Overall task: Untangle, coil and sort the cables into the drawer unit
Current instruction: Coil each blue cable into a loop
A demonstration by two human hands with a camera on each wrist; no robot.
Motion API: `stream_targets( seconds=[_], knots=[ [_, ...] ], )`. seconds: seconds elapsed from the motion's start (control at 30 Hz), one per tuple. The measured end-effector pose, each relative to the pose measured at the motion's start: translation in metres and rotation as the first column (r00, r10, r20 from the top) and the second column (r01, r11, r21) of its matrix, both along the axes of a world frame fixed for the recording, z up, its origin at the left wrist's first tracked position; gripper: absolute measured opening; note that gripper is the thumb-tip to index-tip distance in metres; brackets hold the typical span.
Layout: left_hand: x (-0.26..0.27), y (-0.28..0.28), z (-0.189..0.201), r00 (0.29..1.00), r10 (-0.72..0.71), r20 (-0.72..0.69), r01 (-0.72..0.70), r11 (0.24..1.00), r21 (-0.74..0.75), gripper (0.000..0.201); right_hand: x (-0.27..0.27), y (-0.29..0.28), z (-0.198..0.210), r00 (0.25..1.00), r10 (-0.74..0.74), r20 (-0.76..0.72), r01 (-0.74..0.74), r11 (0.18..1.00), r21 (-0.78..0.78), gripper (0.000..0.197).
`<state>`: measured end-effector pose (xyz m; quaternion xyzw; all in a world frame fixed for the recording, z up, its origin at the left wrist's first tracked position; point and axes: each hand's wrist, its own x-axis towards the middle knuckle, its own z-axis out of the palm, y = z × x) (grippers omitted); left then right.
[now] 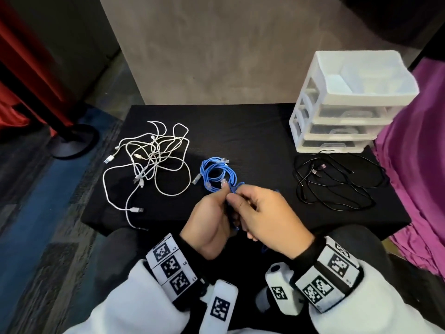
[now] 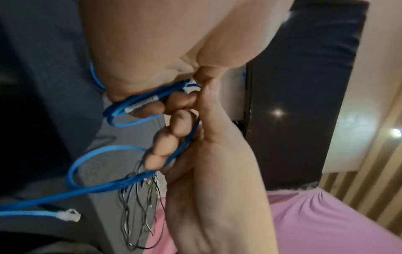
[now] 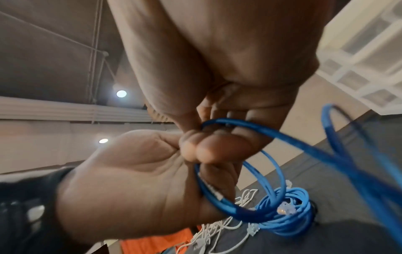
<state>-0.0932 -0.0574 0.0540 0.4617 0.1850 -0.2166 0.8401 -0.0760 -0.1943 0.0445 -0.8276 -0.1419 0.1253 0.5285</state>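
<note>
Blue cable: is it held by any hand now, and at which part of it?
Both hands hold the blue cable at loops near the table's front edge: left hand and right hand curl their fingers round its strands.

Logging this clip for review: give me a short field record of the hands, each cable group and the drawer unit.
left hand: grips blue cable loops
right hand: pinches the same blue cable
blue ethernet cables: partly coiled on table, middle
white USB cables: tangled, table's left
black cables: loose tangle, right, before the unit
drawer unit: white, back right, drawers shut
stage: no cable visibly sorted yet
</note>
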Motion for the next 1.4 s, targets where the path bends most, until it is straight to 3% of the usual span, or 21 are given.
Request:
stream_targets(
  seconds=[0.13,0.23,0.37,0.57,0.73,0.83,0.9,0.97,1.03,1.13,1.27,1.4],
  knots=[
    [-0.001,0.003,-0.002,0.999,0.024,-0.041,-0.028,0.995,-0.097,0.051,-0.002,-0.003,0.002,0.969,0.059,0.241,0.005,0.966,-0.260,0.029],
    [0.007,0.013,0.002,0.990,0.127,-0.063,-0.136,0.979,-0.155,0.050,-0.009,-0.004,0.004,0.937,0.032,0.347,0.071,0.958,-0.280,0.019],
    [0.019,0.030,0.014,0.957,0.285,-0.059,-0.289,0.904,-0.314,0.045,-0.025,-0.006,-0.004,0.956,0.167,0.239,-0.128,0.977,-0.172,0.023],
    [0.021,0.056,0.024,0.958,0.288,0.017,-0.262,0.893,-0.366,0.037,-0.035,-0.024,-0.039,0.942,0.329,0.065,-0.288,0.893,-0.346,0.038],
    [0.023,0.097,0.038,0.933,0.337,0.125,-0.275,0.893,-0.357,0.037,-0.024,-0.069,-0.060,0.962,0.264,-0.070,-0.270,0.885,-0.380,0.032],
    [0.023,0.115,0.041,0.918,0.371,0.142,-0.300,0.881,-0.365,0.034,-0.011,-0.091,-0.058,0.976,0.208,-0.071,-0.219,0.885,-0.410,0.035],
    [0.022,0.118,0.039,0.919,0.363,0.153,-0.296,0.892,-0.343,0.033,-0.002,-0.096,-0.052,0.992,0.103,-0.078,-0.124,0.932,-0.340,0.035],
    [0.022,0.113,0.037,0.926,0.341,0.160,-0.275,0.903,-0.330,0.032,0.007,-0.095,-0.042,0.988,-0.089,-0.129,0.070,0.987,-0.143,0.034],
    [0.020,0.105,0.036,0.935,0.313,0.168,-0.248,0.913,-0.325,0.032,0.015,-0.090,-0.031,0.943,-0.242,-0.229,0.254,0.967,0.027,0.036],
    [0.016,0.086,0.038,0.959,0.211,0.191,-0.158,0.953,-0.259,0.035,0.024,-0.077,-0.018,0.870,-0.337,-0.361,0.410,0.900,0.148,0.035],
    [0.010,0.054,0.032,0.978,0.037,0.206,-0.011,0.992,-0.126,0.038,0.033,-0.053,-0.008,0.814,-0.365,-0.452,0.500,0.836,0.225,0.034],
    [0.006,0.030,0.021,0.979,-0.069,0.192,0.085,0.993,-0.077,0.039,0.036,-0.027,0.000,0.860,-0.336,-0.384,0.447,0.860,0.248,0.033]
  ],
)
